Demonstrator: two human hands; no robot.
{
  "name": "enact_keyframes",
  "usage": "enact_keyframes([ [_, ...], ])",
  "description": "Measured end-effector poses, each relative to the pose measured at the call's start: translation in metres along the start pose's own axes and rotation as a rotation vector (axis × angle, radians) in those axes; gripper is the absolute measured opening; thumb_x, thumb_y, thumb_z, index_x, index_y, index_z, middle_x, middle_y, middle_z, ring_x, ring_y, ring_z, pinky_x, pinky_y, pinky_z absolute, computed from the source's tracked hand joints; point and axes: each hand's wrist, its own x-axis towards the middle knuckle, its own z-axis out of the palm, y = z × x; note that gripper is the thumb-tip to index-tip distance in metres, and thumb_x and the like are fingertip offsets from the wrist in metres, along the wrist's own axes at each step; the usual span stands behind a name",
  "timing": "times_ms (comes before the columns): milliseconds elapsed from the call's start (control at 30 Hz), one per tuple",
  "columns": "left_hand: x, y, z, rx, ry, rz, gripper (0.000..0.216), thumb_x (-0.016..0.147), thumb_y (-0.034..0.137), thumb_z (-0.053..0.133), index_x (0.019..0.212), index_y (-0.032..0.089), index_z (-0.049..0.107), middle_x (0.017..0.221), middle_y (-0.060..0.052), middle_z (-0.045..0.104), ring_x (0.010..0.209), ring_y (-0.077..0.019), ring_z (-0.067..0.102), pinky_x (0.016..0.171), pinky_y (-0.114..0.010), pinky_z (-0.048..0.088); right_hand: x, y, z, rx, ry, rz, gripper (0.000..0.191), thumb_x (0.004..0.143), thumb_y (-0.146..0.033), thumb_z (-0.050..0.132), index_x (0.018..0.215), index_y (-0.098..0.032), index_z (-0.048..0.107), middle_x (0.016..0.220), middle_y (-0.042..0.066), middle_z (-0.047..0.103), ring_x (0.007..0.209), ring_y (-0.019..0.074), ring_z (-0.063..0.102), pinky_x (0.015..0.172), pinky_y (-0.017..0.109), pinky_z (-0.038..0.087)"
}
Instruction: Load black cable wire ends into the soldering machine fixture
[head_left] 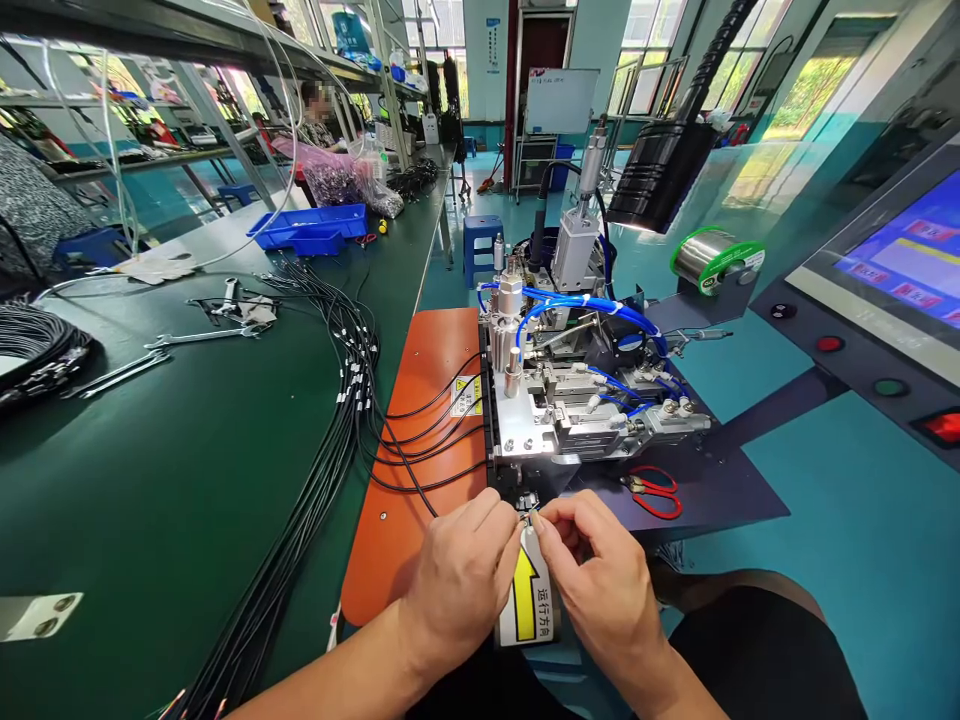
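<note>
In the head view, the left hand (466, 565) and right hand (604, 580) are pinching a small piece (526, 518), too tiny to identify, just before the machine (589, 437). A translucent bag (330, 180) is holding dark items beside a blue tray (315, 244).

Cables (315, 500): black plastic sheathing, smooth, slight sheen. Machine (592, 437): bright bare metal, smooth. Tubing (570, 300): glossy blue plastic. Plate (429, 355): orange, smooth, satin. Tabletop (225, 430): green, smooth, matt. Solder reel (705, 258): shiny metal wire, green plastic rim. Scissors (654, 490): glossy red plastic handles. Wrenches (202, 337): polished metal.
</note>
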Motion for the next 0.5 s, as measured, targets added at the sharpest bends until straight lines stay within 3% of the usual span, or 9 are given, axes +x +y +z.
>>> enact_keyframes([
  [133,-0.002,-0.004,0.001,-0.063,0.005,-0.032,0.013,0.090,0.012,0.053,0.078,0.013,0.054,0.074,-0.001,0.047,0.069,-0.0090,0.041,0.064,-0.025,0.030,-0.007,0.000,0.007,-0.026,-0.009,-0.126,0.018,0.100,-0.019,0.049,0.093,-0.010,0.063,0.087,0.006,0.052,0.076,0.0058,0.049,0.069,0.016,0.041],
  [233,-0.003,-0.005,0.000,-0.106,0.007,-0.047,0.009,0.090,0.011,0.053,0.082,0.013,0.056,0.077,-0.001,0.049,0.071,-0.0080,0.043,0.066,-0.023,0.033,-0.009,0.000,0.004,-0.003,-0.044,-0.116,0.022,0.101,-0.021,0.047,0.094,-0.010,0.064,0.089,0.007,0.052,0.080,0.0073,0.050,0.074,0.017,0.041],
  [300,-0.003,-0.005,0.000,-0.114,0.003,-0.055,0.008,0.090,0.012,0.054,0.083,0.014,0.056,0.077,-0.001,0.049,0.071,-0.0080,0.043,0.065,-0.023,0.032,-0.008,0.002,-0.003,0.070,-0.086,0.026,0.025,0.101,-0.030,0.051,0.095,-0.010,0.065,0.090,0.007,0.053,0.079,0.0076,0.050,0.070,0.015,0.042],
  [367,-0.003,-0.004,0.001,-0.112,-0.002,-0.060,0.009,0.090,0.013,0.054,0.082,0.013,0.056,0.076,-0.001,0.049,0.070,-0.0082,0.042,0.065,-0.023,0.032,-0.004,0.005,-0.013,0.177,-0.123,0.266,0.035,0.099,-0.042,0.055,0.098,-0.009,0.064,0.089,0.008,0.052,0.075,0.0074,0.048,0.063,0.013,0.040],
  [500,-0.004,-0.004,0.002,-0.092,-0.008,-0.041,0.010,0.090,0.013,0.054,0.081,0.013,0.055,0.077,-0.002,0.049,0.070,-0.0088,0.041,0.064,-0.024,0.030,0.007,0.007,-0.023,0.451,-0.168,0.673,0.054,0.090,-0.058,0.061,0.108,-0.008,0.060,0.080,0.006,0.044,0.064,0.0051,0.036,0.053,0.013,0.030],
])
